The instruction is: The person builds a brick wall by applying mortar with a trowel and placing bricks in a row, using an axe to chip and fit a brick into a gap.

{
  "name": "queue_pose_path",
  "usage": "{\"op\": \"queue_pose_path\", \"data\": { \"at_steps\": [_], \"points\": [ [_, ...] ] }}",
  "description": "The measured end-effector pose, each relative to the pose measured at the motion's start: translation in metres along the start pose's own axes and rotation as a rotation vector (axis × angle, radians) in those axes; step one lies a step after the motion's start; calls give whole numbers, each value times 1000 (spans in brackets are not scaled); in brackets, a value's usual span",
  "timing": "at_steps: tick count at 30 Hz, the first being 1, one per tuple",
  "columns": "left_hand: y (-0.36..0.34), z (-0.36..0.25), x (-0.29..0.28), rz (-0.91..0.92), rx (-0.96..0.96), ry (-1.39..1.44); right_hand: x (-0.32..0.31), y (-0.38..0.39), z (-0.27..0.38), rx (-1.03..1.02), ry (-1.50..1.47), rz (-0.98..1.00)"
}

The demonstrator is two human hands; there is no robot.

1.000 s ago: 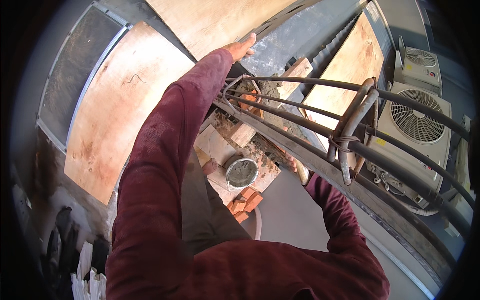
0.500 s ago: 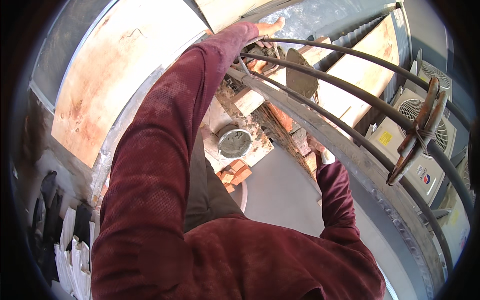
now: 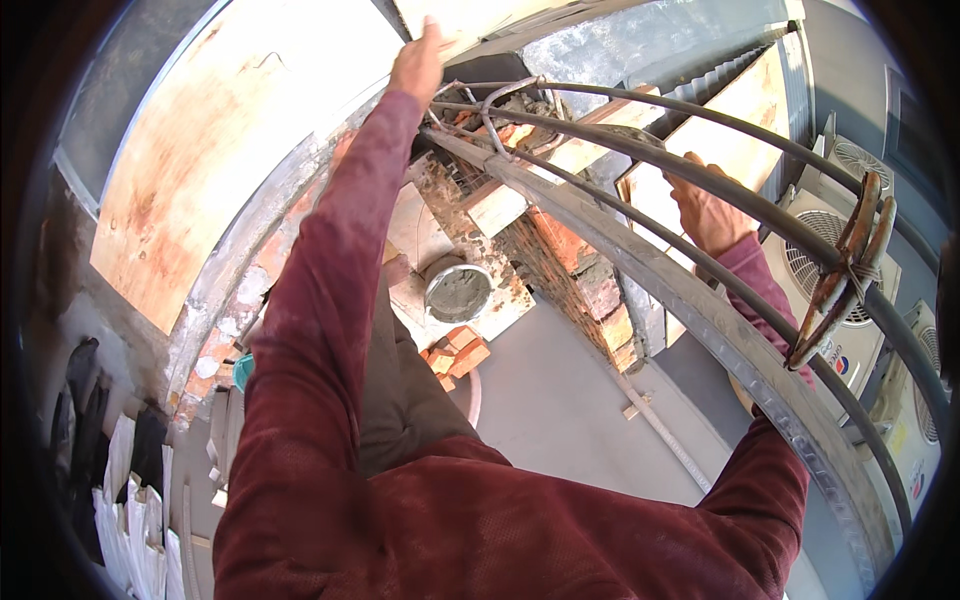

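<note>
My left hand (image 3: 416, 68) reaches to the far side, over the pale board, with its fingers stretched out and nothing visible in them. Just beyond the left ends of the curved metal bars (image 3: 640, 150), it appears apart from them. My right hand (image 3: 708, 205) is on the far side of the bars, which partly cover it, and its fingers are curled. A trowel (image 3: 632, 132) shows beside those fingers, blade nearly edge-on; its handle is hidden. Between my arms, well below, a round bucket of grey mortar (image 3: 460, 293) stands on a splattered board, beside broken orange bricks (image 3: 458, 352).
A flat metal beam (image 3: 640, 235) curves beneath the bars, with rusty rods (image 3: 850, 270) wired on at the right. Brickwork (image 3: 560, 245) lies under it. Air-conditioner units (image 3: 830, 240) stand at the right, a large plywood sheet (image 3: 190, 170) at the left. A pale hose (image 3: 665, 435) crosses the grey floor.
My left hand has lifted off the bar ends and moved left. My right hand has gone from below the beam to beyond the bars, up and right; the trowel has turned edge-on.
</note>
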State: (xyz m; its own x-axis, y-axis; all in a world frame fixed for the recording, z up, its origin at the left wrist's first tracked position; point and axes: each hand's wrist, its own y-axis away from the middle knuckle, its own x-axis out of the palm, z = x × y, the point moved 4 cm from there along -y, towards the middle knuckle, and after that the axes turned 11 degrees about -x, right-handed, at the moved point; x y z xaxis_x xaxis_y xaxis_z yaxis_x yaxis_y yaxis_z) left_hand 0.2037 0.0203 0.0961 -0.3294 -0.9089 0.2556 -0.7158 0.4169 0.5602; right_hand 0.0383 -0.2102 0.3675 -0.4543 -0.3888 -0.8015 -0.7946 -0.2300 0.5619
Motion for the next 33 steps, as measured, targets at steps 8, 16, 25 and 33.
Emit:
{"op": "queue_pose_path", "data": {
  "at_steps": [8, 16, 25, 33],
  "points": [
    [82, 94, -76, -512, -269, 408, -60, -28, 31, 1, 260, -11],
    [59, 87, -43, -330, -243, 325, -44, -61, 39, -27, 356, 150],
    [58, 84, -43, -303, -271, 342, -22, -56, 28, -16, 300, 142],
    [64, 78, -48, -289, -266, 353, -50, -29, 21, 15, -23, 106]
  ]
}}
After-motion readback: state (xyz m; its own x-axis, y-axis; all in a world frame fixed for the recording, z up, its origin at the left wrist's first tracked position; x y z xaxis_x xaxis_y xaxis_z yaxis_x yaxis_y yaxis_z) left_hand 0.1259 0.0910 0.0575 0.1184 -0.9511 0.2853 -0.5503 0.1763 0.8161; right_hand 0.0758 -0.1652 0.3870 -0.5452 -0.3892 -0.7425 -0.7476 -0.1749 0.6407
